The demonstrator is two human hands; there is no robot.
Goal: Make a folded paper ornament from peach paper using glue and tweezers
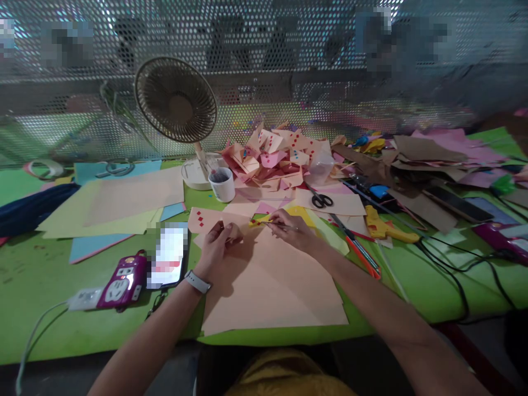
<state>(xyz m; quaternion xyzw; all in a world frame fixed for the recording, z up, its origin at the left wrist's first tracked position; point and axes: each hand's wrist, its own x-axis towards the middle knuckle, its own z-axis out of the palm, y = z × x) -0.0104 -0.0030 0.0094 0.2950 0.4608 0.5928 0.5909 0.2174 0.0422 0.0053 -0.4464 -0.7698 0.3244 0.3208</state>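
Observation:
My left hand [221, 240] is closed on a peach paper piece [198, 224] that bears a short row of red diamonds; the fingertips partly hide it. My right hand [292, 230] pinches a thin pointed tool that looks like tweezers [277, 224]. Its tip touches or hovers just over a small yellow piece [256, 222] with red diamond shapes on it. Beneath both hands lies a large peach sheet [272, 291]. More yellow paper [303, 212] shows just behind my right hand.
A lit phone [168, 256] and a purple power strip [124, 281] lie left. Behind are a fan [176, 102], a white cup [223, 185] and a heap of folded paper [272, 159]. Scissors [322, 201], a cutter [363, 256], a yellow glue gun [388, 226] and cables lie right.

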